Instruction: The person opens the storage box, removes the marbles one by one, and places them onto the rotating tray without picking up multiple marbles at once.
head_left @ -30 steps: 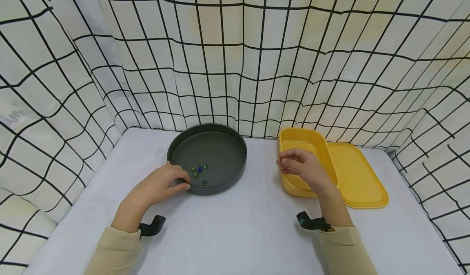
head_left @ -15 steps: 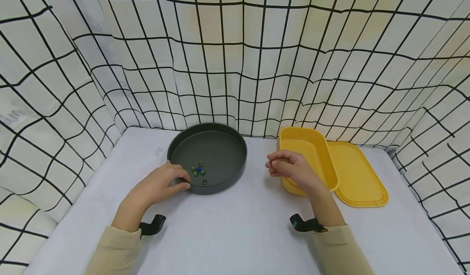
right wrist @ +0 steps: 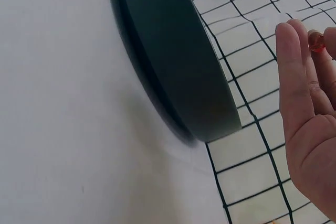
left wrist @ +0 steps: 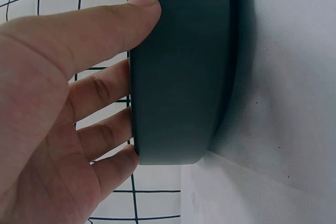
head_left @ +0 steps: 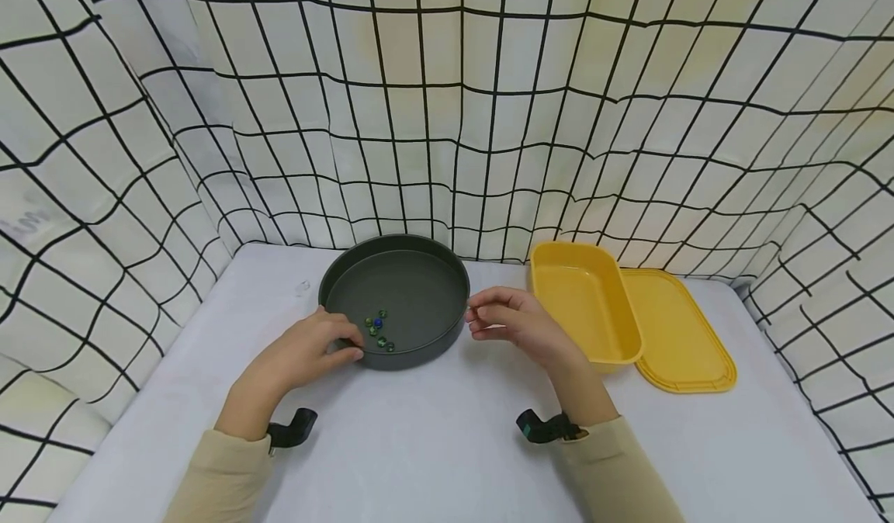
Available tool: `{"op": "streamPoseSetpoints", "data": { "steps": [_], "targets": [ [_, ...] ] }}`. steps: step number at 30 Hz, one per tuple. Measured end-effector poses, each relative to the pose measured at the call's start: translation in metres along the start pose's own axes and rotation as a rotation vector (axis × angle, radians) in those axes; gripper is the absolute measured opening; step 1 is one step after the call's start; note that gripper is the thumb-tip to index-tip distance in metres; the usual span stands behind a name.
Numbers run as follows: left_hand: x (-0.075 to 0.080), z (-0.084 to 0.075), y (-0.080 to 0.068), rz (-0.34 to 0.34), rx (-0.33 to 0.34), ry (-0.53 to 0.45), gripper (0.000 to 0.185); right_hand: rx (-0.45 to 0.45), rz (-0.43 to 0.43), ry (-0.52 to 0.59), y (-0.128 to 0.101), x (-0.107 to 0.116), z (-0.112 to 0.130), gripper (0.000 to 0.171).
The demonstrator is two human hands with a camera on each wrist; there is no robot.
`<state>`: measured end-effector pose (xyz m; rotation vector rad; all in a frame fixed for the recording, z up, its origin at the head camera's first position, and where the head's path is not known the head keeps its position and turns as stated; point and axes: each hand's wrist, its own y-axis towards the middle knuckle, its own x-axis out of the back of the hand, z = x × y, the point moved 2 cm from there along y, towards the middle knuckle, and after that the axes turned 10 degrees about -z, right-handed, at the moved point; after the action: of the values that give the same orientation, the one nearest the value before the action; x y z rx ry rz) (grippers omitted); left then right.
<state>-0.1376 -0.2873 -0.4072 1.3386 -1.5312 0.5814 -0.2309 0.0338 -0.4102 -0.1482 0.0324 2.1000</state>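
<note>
The dark round pan (head_left: 415,286) sits on the white table with several small glass marbles (head_left: 373,331), green ones and a blue one, near its front left wall. My left hand (head_left: 296,352) grips the pan's rim at the front left; the left wrist view shows the thumb (left wrist: 145,1) on the outer wall and the other fingers over the edge. Close to the right rim is my right hand (head_left: 524,329), raised above the table. It pinches a reddish-orange marble (right wrist: 316,41) between thumb and fingers, visible in the right wrist view.
A yellow rectangular container (head_left: 583,298) stands right of the right hand. Its flat yellow lid (head_left: 687,337) lies on the table beside it. White walls with a black grid (head_left: 447,112) rise behind and at both sides.
My right hand has moved left from over the yellow container to the pan's right rim. Some marbles have rolled slightly within the pan. The left hand keeps its grip in place.
</note>
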Motion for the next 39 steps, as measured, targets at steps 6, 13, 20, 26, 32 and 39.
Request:
{"op": "streamPoseSetpoints", "data": {
  "steps": [6,13,20,26,32,39],
  "targets": [
    [0.001,0.001,-0.001,-0.001,0.0,0.004,0.009,0.003,0.057,0.056,0.014,-0.022,-0.003,0.031],
    [0.001,0.002,-0.003,-0.003,0.005,0.009,0.008,-0.024,0.078,0.026,0.036,-0.06,-0.006,0.027],
    [0.002,0.002,-0.004,-0.002,0.01,0.014,0.009,-0.025,0.009,-0.155,0.059,-0.084,-0.017,0.021],
    [0.002,0.001,-0.003,-0.002,0.009,-0.003,0.009,-0.018,-0.01,-0.298,0.065,-0.09,-0.022,0.021],
    [0.002,0.0,-0.002,0.001,0.014,-0.005,0.01,0.031,-0.02,-0.487,0.062,-0.091,-0.022,0.017],
    [0.002,-0.001,-0.001,-0.006,-0.004,-0.004,0.01,0.207,-0.061,-0.988,0.056,-0.102,-0.026,0.011]
  ]
}}
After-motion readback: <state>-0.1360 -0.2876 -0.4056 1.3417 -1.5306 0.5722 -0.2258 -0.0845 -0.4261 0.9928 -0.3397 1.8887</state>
